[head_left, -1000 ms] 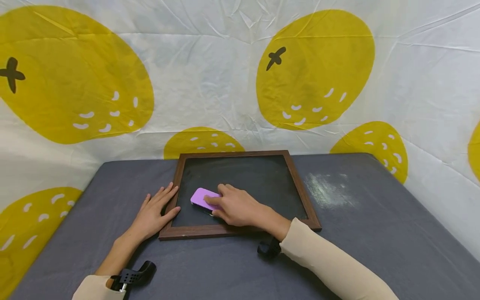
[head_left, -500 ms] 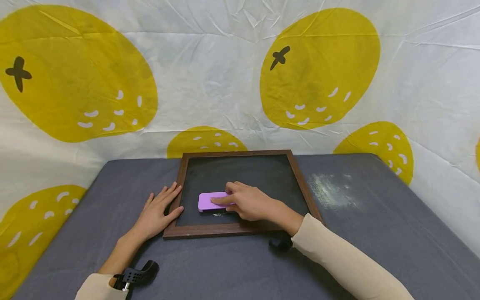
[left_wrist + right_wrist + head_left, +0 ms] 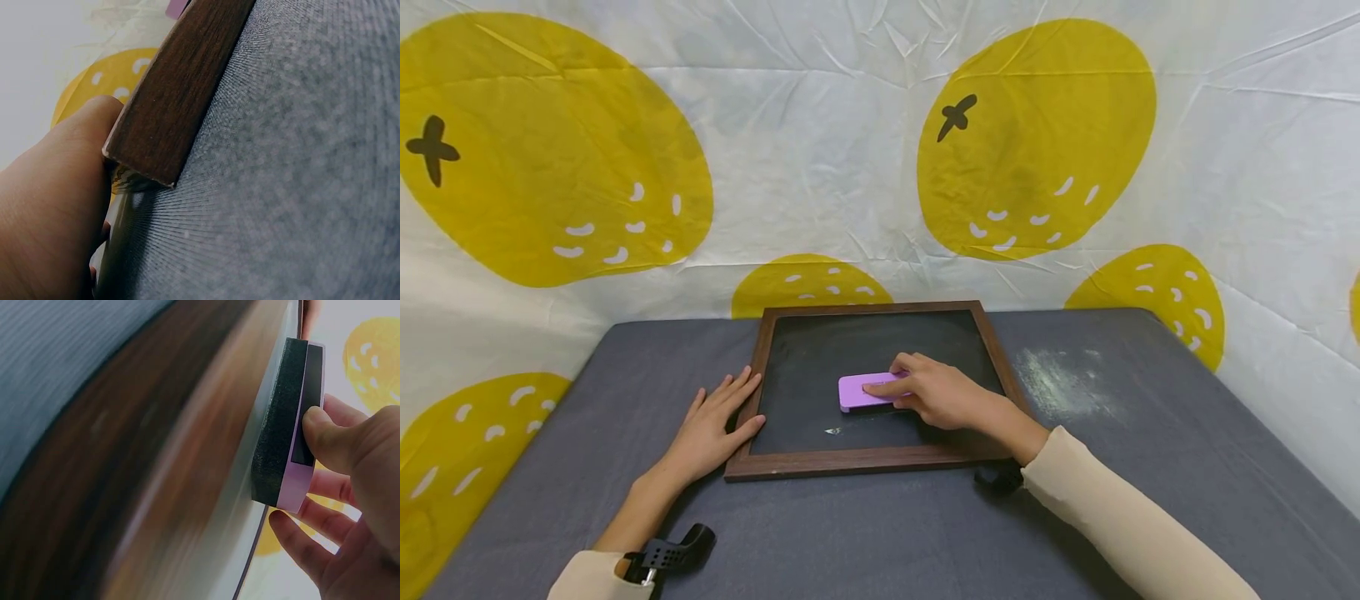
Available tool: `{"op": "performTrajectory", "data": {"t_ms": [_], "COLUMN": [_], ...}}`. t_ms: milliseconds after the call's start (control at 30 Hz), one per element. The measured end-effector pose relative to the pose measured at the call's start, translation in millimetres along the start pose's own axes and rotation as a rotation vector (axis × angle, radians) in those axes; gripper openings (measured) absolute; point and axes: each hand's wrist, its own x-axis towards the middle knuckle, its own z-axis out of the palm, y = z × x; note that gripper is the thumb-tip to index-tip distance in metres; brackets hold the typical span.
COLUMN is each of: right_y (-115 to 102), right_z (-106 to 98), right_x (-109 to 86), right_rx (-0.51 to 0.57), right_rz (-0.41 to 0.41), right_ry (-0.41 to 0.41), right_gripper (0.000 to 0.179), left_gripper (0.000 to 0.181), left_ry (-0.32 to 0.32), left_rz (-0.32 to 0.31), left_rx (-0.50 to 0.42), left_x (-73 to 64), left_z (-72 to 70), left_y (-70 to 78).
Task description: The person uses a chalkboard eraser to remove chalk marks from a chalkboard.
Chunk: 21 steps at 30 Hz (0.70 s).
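Observation:
A small chalkboard [image 3: 820, 342] in a dark wooden frame lies on the grey cloth. My right hand [image 3: 947, 393] grips a purple board eraser [image 3: 863, 392] over the middle of the board. In the right wrist view the eraser [image 3: 281, 425] shows a dark felt pad facing the board, with the thumb on its side and other fingers behind. My left hand [image 3: 707, 433] rests with spread fingers on the frame's left side, the thumb reaching over its inner edge. The left wrist view shows this hand [image 3: 56, 200] beside the frame's corner [image 3: 150, 144].
A small whitish mark [image 3: 833, 432] shows on the lower left of the board. Pale chalk dust [image 3: 1063, 383] is smeared on the cloth right of the frame. Behind the table [image 3: 820, 533] hangs a white curtain [image 3: 820, 150] printed with yellow fruit.
The right hand has moved the eraser rightward across the board, and the whitish mark at lower left is now uncovered. The left hand stays on the frame.

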Motion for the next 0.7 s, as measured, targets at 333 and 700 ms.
{"op": "performTrajectory", "data": {"t_ms": [333, 700], "right_y": [17.6, 22.1], "right_z": [-9.3, -17.2], "right_x": [-25.4, -52.1], "right_rx": [-0.031, -0.105], "right_rz": [0.056, 0.190], "right_ry": [0.038, 0.100], "right_gripper": [0.042, 0.037], "left_gripper": [0.068, 0.068], "left_ry": [-0.032, -0.036], "left_rz": [-0.022, -0.020], "left_rx": [0.006, 0.018], "left_x": [1.5, 1.3], "left_z": [-0.7, -0.1], "left_y": [-0.3, -1.0]}}
